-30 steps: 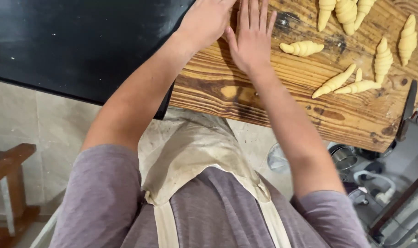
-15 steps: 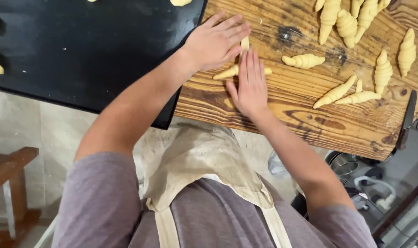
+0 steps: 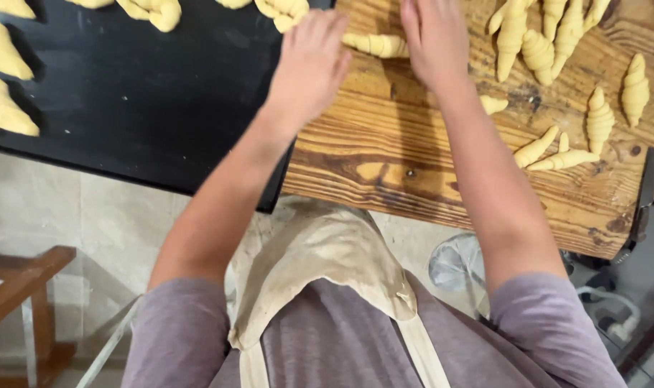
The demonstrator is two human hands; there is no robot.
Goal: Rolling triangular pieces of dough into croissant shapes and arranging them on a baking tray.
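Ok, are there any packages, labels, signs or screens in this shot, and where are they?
None in view. Only the wooden board, the black tray and rolled dough pieces show, with the left hand and right hand on one dough roll.

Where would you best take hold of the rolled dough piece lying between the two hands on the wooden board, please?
Probably by its thick ridged middle. The rolled dough piece lies lengthwise across the wooden board, its tapered ends toward the left hand and right hand. Coming from above with fingers on both long sides looks gentlest; the thin tips would likely bend.
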